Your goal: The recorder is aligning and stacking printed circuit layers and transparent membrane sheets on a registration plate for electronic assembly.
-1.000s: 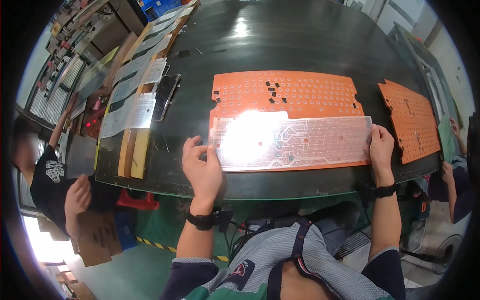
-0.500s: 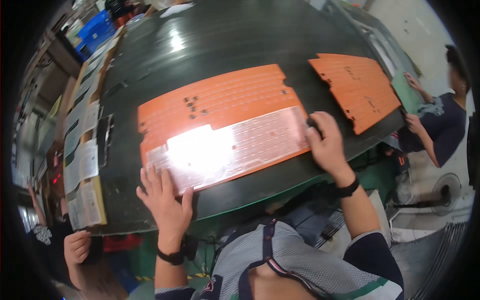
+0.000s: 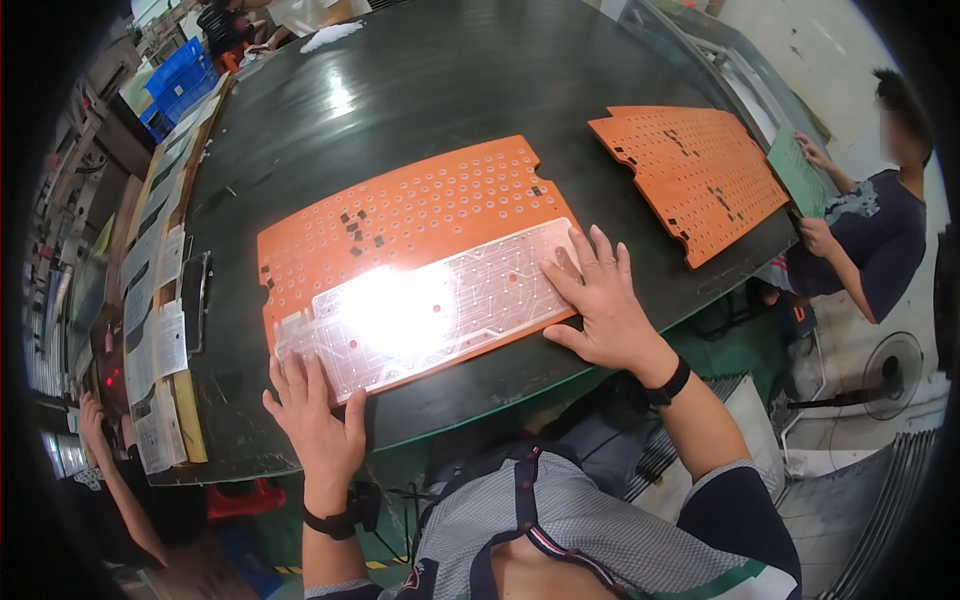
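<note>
A clear plastic sheet with printed circuit traces (image 3: 490,285), which looks like a keyboard membrane, lies along the near half of an orange board (image 3: 420,205) with rows of round marks. Strong glare hides the sheet's middle. My left hand (image 3: 315,410) rests at its near left corner, fingers stretched out and thumb apart. Over the right end, my right hand (image 3: 605,305) is spread with its fingertips on the sheet. Neither hand grips anything. Small black patches (image 3: 360,232) sit on the orange board, beyond the sheet.
A second orange board (image 3: 690,180) lies to the right on the dark table (image 3: 430,80). Beside it a person (image 3: 850,220) holds a green sheet (image 3: 797,172). Papers (image 3: 165,310) line the left edge, near a dark flat frame (image 3: 197,300). A fan (image 3: 890,375) stands at lower right.
My right hand has gone from curled at the sheet's right edge to spread flat over its right end. My left hand stays at the near left corner. The view has shifted slightly.
</note>
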`<move>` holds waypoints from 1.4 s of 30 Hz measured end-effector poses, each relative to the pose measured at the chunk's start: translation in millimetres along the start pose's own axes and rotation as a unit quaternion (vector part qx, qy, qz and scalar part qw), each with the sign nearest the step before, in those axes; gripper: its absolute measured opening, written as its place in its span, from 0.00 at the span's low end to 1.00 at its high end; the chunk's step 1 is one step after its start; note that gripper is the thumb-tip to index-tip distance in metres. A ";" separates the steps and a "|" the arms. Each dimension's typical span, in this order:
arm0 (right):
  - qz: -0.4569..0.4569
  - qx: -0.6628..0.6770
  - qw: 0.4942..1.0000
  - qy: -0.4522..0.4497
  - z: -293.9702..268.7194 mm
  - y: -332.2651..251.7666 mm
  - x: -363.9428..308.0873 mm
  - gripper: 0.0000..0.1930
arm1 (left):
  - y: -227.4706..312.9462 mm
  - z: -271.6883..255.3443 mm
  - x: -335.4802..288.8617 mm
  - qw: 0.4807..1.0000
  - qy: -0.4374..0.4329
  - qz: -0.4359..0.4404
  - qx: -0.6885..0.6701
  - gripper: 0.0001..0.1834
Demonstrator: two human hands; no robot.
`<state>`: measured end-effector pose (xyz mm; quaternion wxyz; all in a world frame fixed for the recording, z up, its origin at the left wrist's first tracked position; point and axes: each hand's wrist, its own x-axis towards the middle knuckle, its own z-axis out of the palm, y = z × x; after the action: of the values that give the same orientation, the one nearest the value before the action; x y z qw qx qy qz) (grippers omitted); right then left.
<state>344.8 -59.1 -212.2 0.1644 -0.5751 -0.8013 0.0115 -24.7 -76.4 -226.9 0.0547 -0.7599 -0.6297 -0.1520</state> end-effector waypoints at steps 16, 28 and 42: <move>0.074 0.028 0.996 -0.039 -19.6 -39.0 31.2 0.33 | 5.0 -0.8 6.6 0.999 0.000 -0.023 0.034 0.35; 0.095 -0.030 0.992 -0.083 -3.2 -32.7 48.0 0.44 | 52.8 13.8 15.5 0.987 -0.145 0.054 -0.049 0.54; 0.089 0.051 0.994 0.046 25.2 47.6 1.5 0.41 | -114.8 -56.1 -6.0 0.950 0.213 -0.133 0.185 0.24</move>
<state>381.1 -37.3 -245.5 0.2286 -0.6348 -0.7370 0.0400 -146.5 -74.4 -188.0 0.3065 -0.5958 -0.7158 -0.1970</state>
